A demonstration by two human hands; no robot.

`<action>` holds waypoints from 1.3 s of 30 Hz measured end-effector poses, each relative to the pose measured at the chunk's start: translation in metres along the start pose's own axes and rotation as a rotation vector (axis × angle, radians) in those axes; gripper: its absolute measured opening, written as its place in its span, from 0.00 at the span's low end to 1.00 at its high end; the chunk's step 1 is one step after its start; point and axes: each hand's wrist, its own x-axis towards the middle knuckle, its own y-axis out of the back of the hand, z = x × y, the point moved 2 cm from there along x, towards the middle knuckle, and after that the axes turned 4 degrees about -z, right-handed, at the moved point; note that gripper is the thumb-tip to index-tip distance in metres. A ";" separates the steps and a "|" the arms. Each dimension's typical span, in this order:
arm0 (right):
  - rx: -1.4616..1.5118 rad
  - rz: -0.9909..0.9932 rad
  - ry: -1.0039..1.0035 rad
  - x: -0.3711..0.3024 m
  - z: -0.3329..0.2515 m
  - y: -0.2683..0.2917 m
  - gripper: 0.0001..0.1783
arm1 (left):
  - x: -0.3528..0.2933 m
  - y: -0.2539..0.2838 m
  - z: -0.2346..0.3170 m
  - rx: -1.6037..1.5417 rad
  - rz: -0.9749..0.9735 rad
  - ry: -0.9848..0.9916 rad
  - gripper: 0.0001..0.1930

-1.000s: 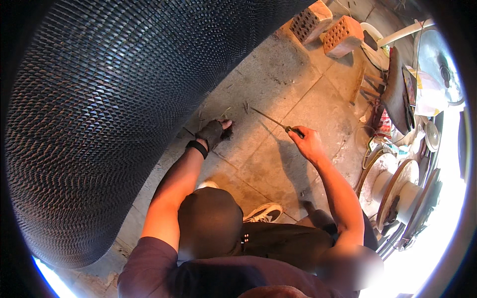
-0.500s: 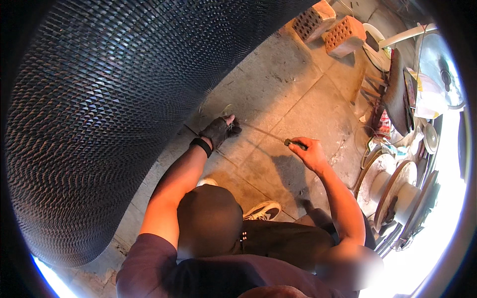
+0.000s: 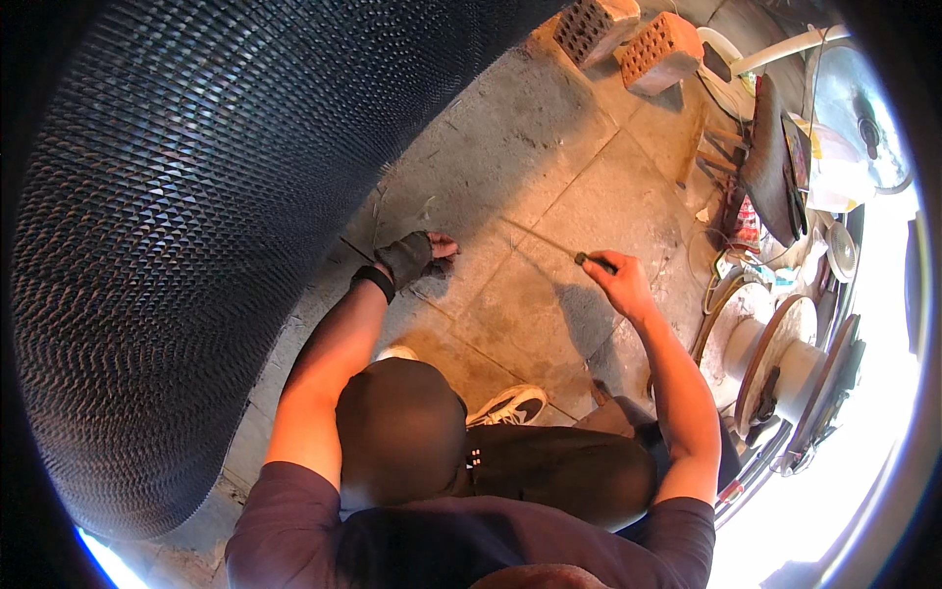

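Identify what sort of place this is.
Probably a workshop or storage area, judging by the big black mesh-textured mass, the perforated bricks and the flanged spools.

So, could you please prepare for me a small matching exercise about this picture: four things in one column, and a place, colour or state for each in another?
Column one
1. left hand
2. right hand
3. two bricks
4. large dark honeycomb-patterned piece

Column two
A. orange-brown, near the top edge
B. bare, holding a thin rod by its dark handle
C. fills the left side
D. in a dark glove, fingers showing

Pairs: 1-D; 2-B; 3-A; 4-C
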 end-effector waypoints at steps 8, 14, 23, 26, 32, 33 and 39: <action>-0.117 0.090 -0.031 0.017 -0.002 -0.014 0.19 | -0.015 -0.017 0.015 -0.105 -0.016 -0.077 0.08; -0.151 -0.029 -0.051 -0.030 0.028 0.002 0.20 | -0.004 -0.022 0.011 -0.170 -0.051 -0.060 0.07; -0.120 -0.089 -0.048 -0.046 0.025 -0.010 0.19 | 0.023 -0.022 -0.010 -0.110 -0.034 -0.127 0.09; -0.083 -0.136 -0.024 -0.056 0.004 -0.005 0.19 | 0.024 -0.030 -0.007 0.036 -0.107 -0.073 0.14; -0.090 -0.170 0.008 -0.070 -0.026 0.004 0.18 | 0.013 -0.071 -0.002 0.356 -0.323 0.026 0.20; -0.089 -0.163 0.022 -0.070 -0.023 0.005 0.18 | 0.013 -0.070 -0.002 0.435 -0.373 0.029 0.20; -0.026 -0.033 0.039 -0.085 0.017 0.028 0.16 | 0.012 -0.059 -0.002 0.395 -0.432 0.109 0.17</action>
